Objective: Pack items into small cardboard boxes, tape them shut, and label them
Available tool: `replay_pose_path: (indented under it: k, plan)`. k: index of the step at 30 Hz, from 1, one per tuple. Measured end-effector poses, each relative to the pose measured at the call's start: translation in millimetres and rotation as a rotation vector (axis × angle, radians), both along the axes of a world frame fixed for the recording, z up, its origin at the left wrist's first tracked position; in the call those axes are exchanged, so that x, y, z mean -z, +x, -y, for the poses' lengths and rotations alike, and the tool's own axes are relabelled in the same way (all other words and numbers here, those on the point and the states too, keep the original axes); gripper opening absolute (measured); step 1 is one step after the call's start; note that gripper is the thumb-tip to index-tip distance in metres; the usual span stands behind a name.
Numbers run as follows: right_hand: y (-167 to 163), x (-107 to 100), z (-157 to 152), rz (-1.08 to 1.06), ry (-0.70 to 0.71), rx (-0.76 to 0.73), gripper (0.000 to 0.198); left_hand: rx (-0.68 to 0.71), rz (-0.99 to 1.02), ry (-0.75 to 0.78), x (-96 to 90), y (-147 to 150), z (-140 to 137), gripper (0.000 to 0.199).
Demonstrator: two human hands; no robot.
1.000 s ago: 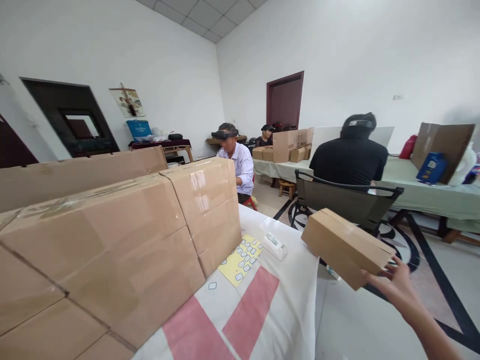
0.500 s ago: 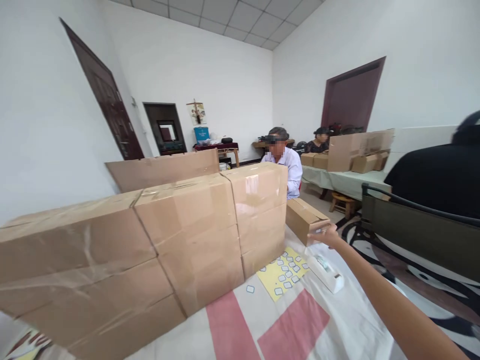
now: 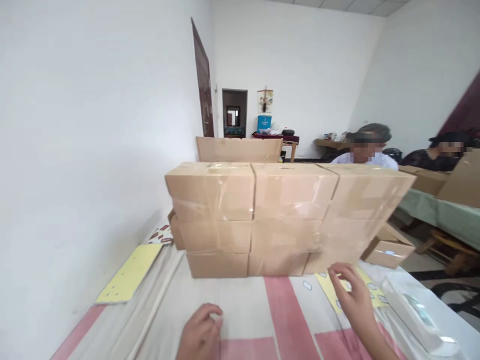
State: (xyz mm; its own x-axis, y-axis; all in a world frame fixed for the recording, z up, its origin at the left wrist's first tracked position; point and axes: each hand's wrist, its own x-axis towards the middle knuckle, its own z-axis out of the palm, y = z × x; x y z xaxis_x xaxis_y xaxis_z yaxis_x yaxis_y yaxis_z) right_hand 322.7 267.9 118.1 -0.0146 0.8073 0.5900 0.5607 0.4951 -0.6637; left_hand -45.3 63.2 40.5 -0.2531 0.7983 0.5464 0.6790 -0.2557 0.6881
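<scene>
My left hand (image 3: 200,332) hovers low over the tablecloth in front of the stacked cartons, fingers loosely bent, a small gap at the thumb, nothing seen in it. My right hand (image 3: 354,295) is above a yellow sheet (image 3: 327,291) with small blue-edged labels, partly covering it. Its fingers are curved, the thumb tip close to the fingertips, and no object shows between them. One loose label (image 3: 307,285) lies left of the sheet. Directly ahead stands a wall of brown cartons (image 3: 287,200), taped and three rows high. Another carton (image 3: 392,250) rests on its right, a shiny patch on its near end.
A white tape dispenser (image 3: 422,317) sits at the right table edge. Another yellow sheet (image 3: 129,275) lies left, near the white wall. An upright cardboard panel (image 3: 240,149) rises behind the cartons. A person (image 3: 369,145) sits beyond them, with another person (image 3: 437,152) farther right.
The view has swung left. My right hand has come away from the end of the right-hand carton to above the yellow label sheet. My left hand has come into view.
</scene>
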Motion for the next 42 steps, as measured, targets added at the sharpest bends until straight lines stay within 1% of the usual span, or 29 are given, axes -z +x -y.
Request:
replay_pose_path:
  k: [2, 4, 6, 7, 8, 10, 11, 13, 14, 15, 17, 19, 21, 24, 26, 29, 31, 36, 42]
  plan:
    - [-52.8, -2.0, 21.4, 0.042, 0.009, -0.198, 0.026, -0.140, 0.023, -0.013, -10.5, -52.9, 12.5, 0.043]
    - [-110.2, -3.9, 39.7, 0.073, -0.013, -0.389, 0.023, -0.412, -0.012, -0.062, -22.0, -107.7, 19.4, 0.044]
    - [-171.0, -7.8, 57.5, 0.103, -0.048, -0.552, 0.022, -0.561, -0.025, -0.108, -30.1, -158.0, 15.7, 0.035]
    - [-202.0, -11.2, 66.6, 0.115, -0.064, -0.618, 0.022, -0.615, -0.032, -0.145, -32.0, -180.2, 9.3, 0.034]
    - [-233.1, -15.9, 75.5, 0.125, -0.073, -0.687, 0.021, -0.657, -0.045, -0.193, -32.3, -200.2, 0.0, 0.037]
    - [-293.9, -28.7, 91.7, 0.141, -0.086, -0.819, 0.023, -0.671, -0.092, -0.307, -29.3, -232.9, -25.4, 0.051]
    - [-323.2, -36.2, 98.1, 0.162, -0.116, -0.853, 0.027, -0.658, -0.115, -0.363, -26.7, -245.5, -39.9, 0.061]
    - [-378.5, -51.5, 105.9, 0.169, -0.195, -0.871, 0.041, -0.654, -0.139, -0.462, -21.2, -263.5, -69.3, 0.078]
    - [-404.1, -58.1, 106.9, 0.166, -0.226, -0.858, 0.050, -0.657, -0.146, -0.498, -19.2, -269.6, -82.8, 0.080]
    - [-428.1, -63.5, 105.7, 0.182, -0.246, -0.811, 0.058, -0.657, -0.157, -0.520, -17.7, -274.2, -95.2, 0.078]
    - [-470.1, -69.5, 97.7, 0.193, -0.270, -0.710, 0.073, -0.652, -0.181, -0.537, -16.4, -280.9, -116.2, 0.067]
    - [-502.8, -68.2, 83.3, 0.155, -0.279, -0.640, 0.080, -0.645, -0.205, -0.534, -15.7, -286.0, -132.5, 0.057]
    - [-525.0, -59.7, 65.7, 0.134, -0.293, -0.575, 0.082, -0.652, -0.218, -0.530, -13.7, -290.8, -144.5, 0.053]
    - [-539.3, -38.2, 43.3, 0.178, -0.330, -0.472, 0.082, -0.681, -0.220, -0.515, -8.4, -297.4, -153.6, 0.053]
    - [-539.9, -23.7, 36.2, 0.228, -0.354, -0.417, 0.071, -0.700, -0.213, -0.492, -5.8, -302.0, -154.0, 0.053]
    - [-536.5, -9.8, 36.2, 0.283, -0.348, -0.366, 0.046, -0.725, -0.184, -0.454, -5.9, -309.4, -149.9, 0.056]
    - [-534.6, -5.8, 38.2, 0.264, -0.321, -0.360, 0.040, -0.728, -0.162, -0.433, -7.5, -313.3, -146.4, 0.058]
    - [-533.3, -2.7, 38.4, 0.165, -0.258, -0.387, 0.035, -0.699, -0.113, -0.340, -12.5, -314.2, -142.1, 0.053]
    - [-533.5, -4.3, 39.9, 0.107, -0.288, -0.425, 0.034, -0.727, -0.045, -0.187, -25.8, -306.2, -139.1, 0.050]
